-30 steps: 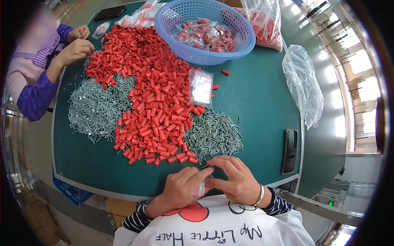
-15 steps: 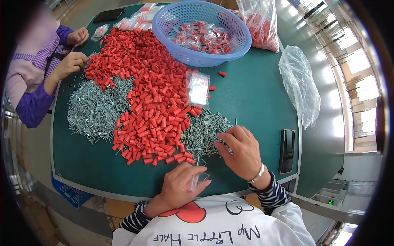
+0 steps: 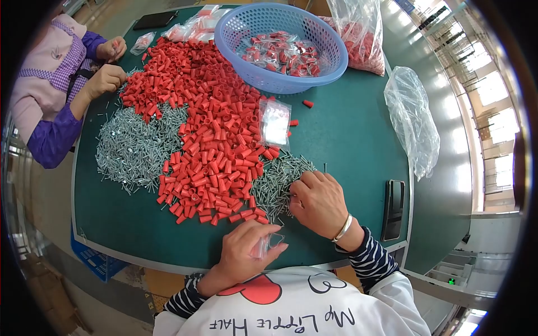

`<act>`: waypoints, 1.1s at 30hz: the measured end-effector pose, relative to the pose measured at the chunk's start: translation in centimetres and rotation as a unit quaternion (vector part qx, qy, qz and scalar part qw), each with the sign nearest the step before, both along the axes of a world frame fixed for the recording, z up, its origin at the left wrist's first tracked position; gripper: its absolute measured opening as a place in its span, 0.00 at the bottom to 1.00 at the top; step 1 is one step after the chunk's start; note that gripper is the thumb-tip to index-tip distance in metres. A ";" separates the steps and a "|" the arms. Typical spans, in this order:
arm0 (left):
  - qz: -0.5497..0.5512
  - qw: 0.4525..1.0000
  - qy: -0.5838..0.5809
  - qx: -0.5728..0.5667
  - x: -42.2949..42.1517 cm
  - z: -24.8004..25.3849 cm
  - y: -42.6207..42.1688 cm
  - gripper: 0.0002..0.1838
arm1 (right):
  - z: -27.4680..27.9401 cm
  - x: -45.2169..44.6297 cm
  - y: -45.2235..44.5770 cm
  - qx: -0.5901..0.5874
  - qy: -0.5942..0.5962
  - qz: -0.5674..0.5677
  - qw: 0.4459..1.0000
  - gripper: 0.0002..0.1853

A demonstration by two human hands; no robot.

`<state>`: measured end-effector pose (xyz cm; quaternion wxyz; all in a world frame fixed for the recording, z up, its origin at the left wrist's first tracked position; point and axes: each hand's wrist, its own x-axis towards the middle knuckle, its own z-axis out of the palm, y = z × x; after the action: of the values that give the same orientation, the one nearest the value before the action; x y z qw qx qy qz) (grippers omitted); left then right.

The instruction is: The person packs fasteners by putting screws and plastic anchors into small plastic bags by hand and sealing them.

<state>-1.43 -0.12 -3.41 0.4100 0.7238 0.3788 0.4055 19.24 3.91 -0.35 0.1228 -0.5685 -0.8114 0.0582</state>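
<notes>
My left hand (image 3: 242,252) pinches a small clear plastic bag (image 3: 261,247) near the table's front edge; the bag's mouth gapes between thumb and fingers. At the right side of a small pile of screws (image 3: 278,182), my right hand (image 3: 320,204) has its fingers curled down onto the metal. Those fingertips are partly hidden, so what they grip cannot be made out. Left of that pile spreads a large heap of red ribbed plastic caps (image 3: 216,151). A stack of flat clear bags (image 3: 275,123) lies against the heap's right edge.
A blue perforated basket (image 3: 246,71) of filled bags stands at the back, beside a big bag of red pieces (image 3: 365,47). A co-worker's hands (image 3: 106,78) are by another screw pile (image 3: 137,148). At right are a phone (image 3: 394,210) and a crumpled plastic bag (image 3: 412,120).
My right hand has shifted slightly left, and its fingers have curled in closer to the screws. My left hand keeps the small bag in nearly the same place. The view has shifted slightly.
</notes>
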 end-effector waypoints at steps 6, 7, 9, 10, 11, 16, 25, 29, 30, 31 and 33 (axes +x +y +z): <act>0.024 1.000 0.007 -0.001 -0.1 0.2 0.0 0.21 | -0.1 1.1 -0.8 -0.073 0.266 -0.028 0.961 0.05; 0.026 1.000 0.005 0.000 -0.1 0.1 0.0 0.21 | 0.1 1.2 -0.9 -0.105 0.303 -0.041 0.946 0.05; 0.027 1.000 0.005 -0.002 0.0 0.0 0.0 0.21 | 0.7 1.5 -1.2 -0.166 0.376 -0.070 0.909 0.06; 0.027 1.000 0.007 -0.004 -0.1 -0.1 -0.1 0.21 | 0.7 1.7 -1.3 -0.164 0.372 -0.076 0.911 0.06; 0.027 1.000 0.008 -0.006 -0.1 -0.1 -0.1 0.21 | 0.8 2.0 -1.3 -0.161 0.367 -0.083 0.912 0.06; 0.033 0.999 0.012 0.003 -0.1 -0.3 -0.2 0.21 | 0.6 3.0 -1.4 -0.075 0.312 -0.063 0.945 0.07; 0.032 0.999 -0.003 0.025 0.0 -0.4 0.0 0.22 | 0.5 0.3 0.0 -0.041 0.061 0.027 0.997 0.06; 0.033 0.999 -0.002 0.021 0.0 -0.3 0.0 0.22 | 0.7 -0.2 0.5 -0.037 -0.004 0.057 0.998 0.05; 0.034 0.999 -0.005 0.022 0.0 -0.3 0.0 0.22 | 0.7 -0.3 0.6 -0.036 -0.016 0.065 0.997 0.05; 0.035 0.999 -0.006 0.023 0.0 -0.4 0.0 0.22 | 0.8 -0.3 0.7 -0.047 -0.008 0.059 0.997 0.05; 0.038 0.999 -0.009 0.023 -0.2 -0.4 -0.1 0.22 | 0.9 -0.2 0.6 -0.069 0.009 0.049 0.996 0.05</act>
<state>-1.61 -0.19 -3.84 0.3812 0.7142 0.3931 0.4360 19.09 4.54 0.50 0.0877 -0.5343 -0.8314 0.1248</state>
